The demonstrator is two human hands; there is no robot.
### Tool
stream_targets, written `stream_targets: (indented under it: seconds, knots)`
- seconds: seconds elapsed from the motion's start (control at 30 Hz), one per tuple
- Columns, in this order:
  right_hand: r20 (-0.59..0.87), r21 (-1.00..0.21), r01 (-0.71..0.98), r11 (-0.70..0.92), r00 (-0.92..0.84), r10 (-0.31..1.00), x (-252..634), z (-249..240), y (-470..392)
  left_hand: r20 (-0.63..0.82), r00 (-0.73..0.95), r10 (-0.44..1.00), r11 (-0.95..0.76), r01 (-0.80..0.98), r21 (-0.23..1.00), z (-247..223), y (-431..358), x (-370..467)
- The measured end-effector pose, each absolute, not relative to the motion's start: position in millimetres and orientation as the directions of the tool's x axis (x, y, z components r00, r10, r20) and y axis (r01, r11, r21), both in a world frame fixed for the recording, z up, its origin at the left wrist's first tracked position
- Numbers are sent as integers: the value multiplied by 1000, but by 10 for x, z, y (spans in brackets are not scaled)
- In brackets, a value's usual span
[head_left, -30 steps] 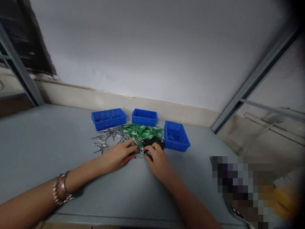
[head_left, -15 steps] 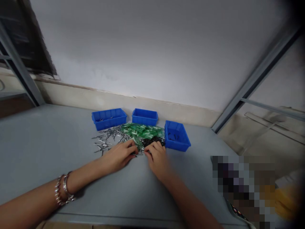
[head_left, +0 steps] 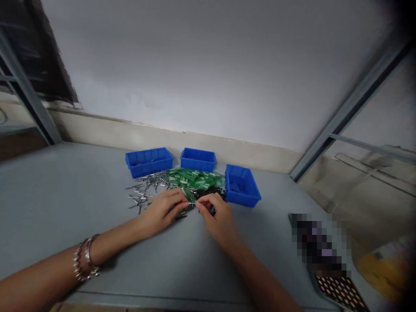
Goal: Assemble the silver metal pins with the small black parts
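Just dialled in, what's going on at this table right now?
A person has both hands at the near edge of a mixed pile on a grey table. The left hand and right hand meet fingertip to fingertip, pinching a small thin part between them. Behind lie metal pins, green pieces and small black parts. Three blue bins stand beyond the pile.

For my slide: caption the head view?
Both hands pinch a small metal pin before three blue bins.
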State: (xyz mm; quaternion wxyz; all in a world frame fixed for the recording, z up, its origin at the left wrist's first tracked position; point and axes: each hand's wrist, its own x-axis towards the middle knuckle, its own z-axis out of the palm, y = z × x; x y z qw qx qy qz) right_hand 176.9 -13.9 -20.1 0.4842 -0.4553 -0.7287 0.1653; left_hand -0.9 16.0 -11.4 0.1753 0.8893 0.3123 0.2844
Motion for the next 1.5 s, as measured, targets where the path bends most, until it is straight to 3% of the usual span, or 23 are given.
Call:
stream_targets:
  seconds: [0.2,0.37,0.5,0.9,1.17,1.5]
  knots:
    - [472,-700,524,486,-172,865,1763,-205,-146,450,615,648,-761,488,428,-83,141,-4]
    - [406,-766,479,428,-155,901,1765,-235,-150,360,656,663,-715,415,562,-67,122,13]
    - [410,-766,465,444,-178,894,1760,-237,-149,355,663,660,-697,364,617,-45,115,22]
    - [448,-751,457,477,-178,876,1760,-208,-149,412,573,708,-693,452,562,-43,100,13]
    - [459,-757,438,485,-172,872,1759,-210,-153,372,596,712,-686,475,551,5,82,20]
    - [494,-740,432,516,-172,853,1768,-201,-160,453,536,712,-697,461,550,-2,76,16]
